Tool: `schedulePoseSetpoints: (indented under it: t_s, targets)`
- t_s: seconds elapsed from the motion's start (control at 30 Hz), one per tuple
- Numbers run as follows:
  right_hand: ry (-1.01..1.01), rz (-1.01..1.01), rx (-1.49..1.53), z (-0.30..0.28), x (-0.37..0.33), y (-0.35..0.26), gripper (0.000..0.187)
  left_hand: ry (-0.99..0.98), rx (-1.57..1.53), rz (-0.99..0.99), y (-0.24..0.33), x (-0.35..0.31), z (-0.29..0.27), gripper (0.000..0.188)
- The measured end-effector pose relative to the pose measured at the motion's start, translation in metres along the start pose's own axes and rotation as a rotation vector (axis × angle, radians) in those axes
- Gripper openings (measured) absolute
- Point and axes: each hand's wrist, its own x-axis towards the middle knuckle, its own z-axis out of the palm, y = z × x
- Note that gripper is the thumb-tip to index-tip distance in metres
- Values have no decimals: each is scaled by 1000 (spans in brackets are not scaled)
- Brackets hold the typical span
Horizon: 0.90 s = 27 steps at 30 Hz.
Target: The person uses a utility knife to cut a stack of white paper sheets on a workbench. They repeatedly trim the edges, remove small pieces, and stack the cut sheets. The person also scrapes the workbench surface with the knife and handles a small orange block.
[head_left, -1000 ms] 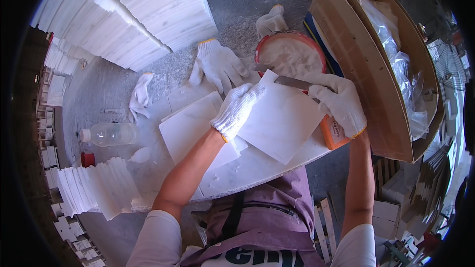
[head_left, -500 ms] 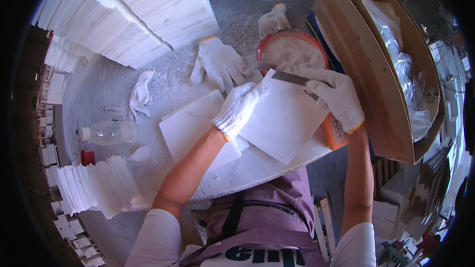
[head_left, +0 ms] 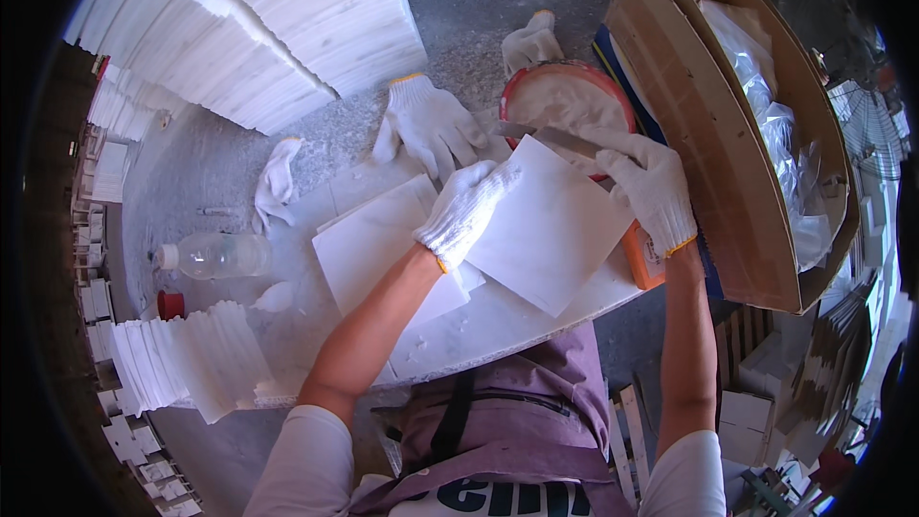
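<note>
My left hand (head_left: 471, 206), in a white knitted glove, grips the left edge of a square white tile (head_left: 550, 225), held tilted above the worktable. My right hand (head_left: 653, 182), gloved likewise, is closed on a flat metal scraper (head_left: 571, 142). The scraper's blade lies across the tile's far corner, its tip showing beyond it; its grip is hidden in my fingers. Just past it stands a red-rimmed tub (head_left: 565, 101) of whitish paste. More white tiles (head_left: 378, 244) lie overlapping beneath and left of my left hand.
A large cardboard box (head_left: 713, 172) with clear plastic stands at right, an orange container (head_left: 643, 257) beside it. Loose gloves (head_left: 426, 126) lie at the back. At left are a clear bottle (head_left: 220, 256), a red cap (head_left: 170, 304) and a tile stack (head_left: 191, 354); taller stacks (head_left: 258, 29) rise behind.
The scraper's blade has shifted and turned slightly at the tile's far corner as my right hand moved a little to the left. My left hand keeps its hold on the tile.
</note>
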Motion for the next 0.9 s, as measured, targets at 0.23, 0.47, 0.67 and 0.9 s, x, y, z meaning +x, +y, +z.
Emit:
schedulePoseSetpoints:
  t_s: [0.23,0.47,0.67,0.9]
  targets:
    - [269,-110,-161,-3,-18,-5,30,-30,-32,-20,-10,5,-8,21]
    - [324,-447,-875,-5,-9,5,25,-67,20,34,-18,12,-11,20]
    - [311,-510,-792,-1,-18,-13,28,21,294,144,-9,1,-6,30]
    - [-177,-700,-274,81,-62,-74,47,48,884,462,-44,33,-6,35]
